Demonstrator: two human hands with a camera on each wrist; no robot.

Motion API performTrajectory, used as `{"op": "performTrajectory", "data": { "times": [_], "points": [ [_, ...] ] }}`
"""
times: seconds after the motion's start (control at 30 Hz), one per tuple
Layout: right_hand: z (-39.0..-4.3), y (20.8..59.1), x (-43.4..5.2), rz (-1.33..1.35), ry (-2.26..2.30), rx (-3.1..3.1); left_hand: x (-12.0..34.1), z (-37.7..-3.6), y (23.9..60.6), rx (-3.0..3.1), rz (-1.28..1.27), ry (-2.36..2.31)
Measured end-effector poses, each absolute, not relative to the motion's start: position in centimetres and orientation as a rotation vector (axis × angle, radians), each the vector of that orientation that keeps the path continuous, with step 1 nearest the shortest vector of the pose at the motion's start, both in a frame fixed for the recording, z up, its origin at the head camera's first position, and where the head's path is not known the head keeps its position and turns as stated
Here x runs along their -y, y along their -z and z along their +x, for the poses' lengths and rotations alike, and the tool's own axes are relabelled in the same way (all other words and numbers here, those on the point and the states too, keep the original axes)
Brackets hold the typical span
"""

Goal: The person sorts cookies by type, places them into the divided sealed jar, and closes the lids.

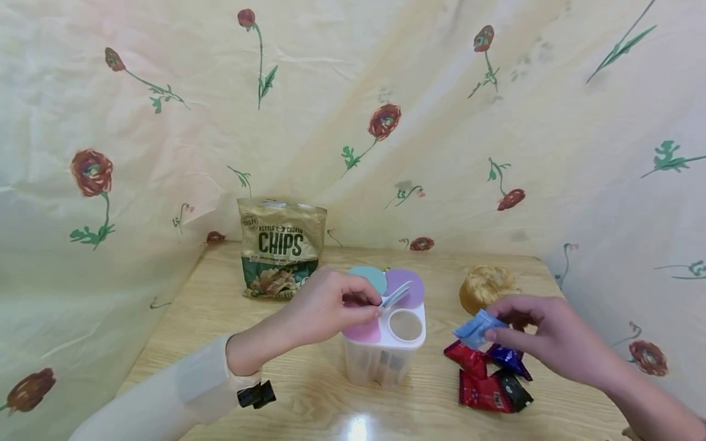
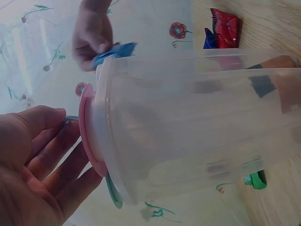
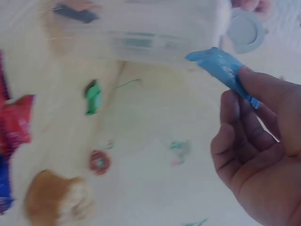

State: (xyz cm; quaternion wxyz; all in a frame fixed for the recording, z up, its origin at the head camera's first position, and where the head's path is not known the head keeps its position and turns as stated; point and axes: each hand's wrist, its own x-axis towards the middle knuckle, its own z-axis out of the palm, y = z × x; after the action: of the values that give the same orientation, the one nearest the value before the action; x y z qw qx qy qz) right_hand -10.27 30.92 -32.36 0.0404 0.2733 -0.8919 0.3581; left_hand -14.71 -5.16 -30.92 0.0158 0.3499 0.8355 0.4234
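The left hand (image 1: 325, 306) pinches one raised lid flap (image 1: 396, 296) on the single clear container (image 1: 383, 358) at table centre. The right hand (image 1: 543, 334), right of it, grips one blue packet (image 1: 475, 329) above four packets (image 1: 488, 376): two red, one purple, one black. One chips bag (image 1: 281, 248) stands far left; one bun (image 1: 485, 285) far right.

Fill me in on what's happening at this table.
A person sits at a wooden table. The left hand holds up a small flap lid on a clear plastic container, leaving one round opening uncovered. The right hand pinches a light blue snack packet beside the container. More red and dark blue packets lie below that hand. A chips bag and a bun sit behind.
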Motion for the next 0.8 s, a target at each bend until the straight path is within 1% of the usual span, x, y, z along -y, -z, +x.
{"op": "performTrajectory", "data": {
  "times": [0.13,0.3,0.47,0.8],
  "points": [
    [-10.9,30.5,-28.9,0.872,-1.093,2.664,5.2,-14.7,30.9,-2.603,1.084,-1.311],
    [-11.4,29.5,-26.7,0.902,-1.077,2.635,5.2,-14.6,31.0,-2.6,1.089,-1.322],
    [-11.9,29.4,-25.0,0.899,-1.105,2.654,5.1,-14.6,31.0,-2.607,1.101,-1.318],
    [-12.4,29.9,-23.2,0.959,-1.124,2.615,5.0,-14.7,30.9,-2.594,1.09,-1.32]
  ]
}}
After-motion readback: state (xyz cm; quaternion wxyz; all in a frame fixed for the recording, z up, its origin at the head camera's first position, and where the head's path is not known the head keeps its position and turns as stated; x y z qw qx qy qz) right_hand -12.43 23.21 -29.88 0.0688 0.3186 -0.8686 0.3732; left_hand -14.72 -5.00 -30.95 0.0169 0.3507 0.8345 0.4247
